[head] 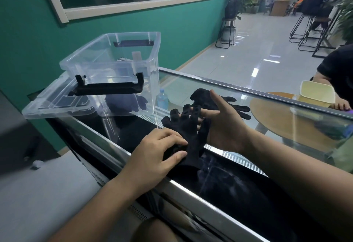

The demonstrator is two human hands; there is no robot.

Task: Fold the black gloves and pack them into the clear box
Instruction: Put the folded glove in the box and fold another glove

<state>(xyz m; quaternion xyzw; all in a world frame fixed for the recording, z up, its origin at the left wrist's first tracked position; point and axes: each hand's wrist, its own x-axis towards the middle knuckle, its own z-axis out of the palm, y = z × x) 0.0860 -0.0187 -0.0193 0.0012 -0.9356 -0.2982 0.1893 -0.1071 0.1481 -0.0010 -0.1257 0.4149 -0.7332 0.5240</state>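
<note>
Our left hand (162, 152) lies palm down, fingers loosely curled, pressing the cuff end of a black glove (188, 127) flat on the table (219, 92). Our right hand (223, 125) stands on edge just beside that glove, open with thumb raised and fingers stretched under the glove's fingers, lifting them without closing round them. The glove is soft, matt knit, its fingers splayed and slightly crumpled. Just beyond the glove lies a second black glove (235, 106), flat, fingers pointing away from it to the right. The table top is glossy glass with a metal rim, dark beneath the glove and see-through farther off. Left of the glove and apart from it stands the clear box (114, 66), smooth hard plastic with rounded corners and black handles, open on top, resting on its clear lid (57, 106); something dark shows through its wall. The glass between glove and box is bare.
</note>
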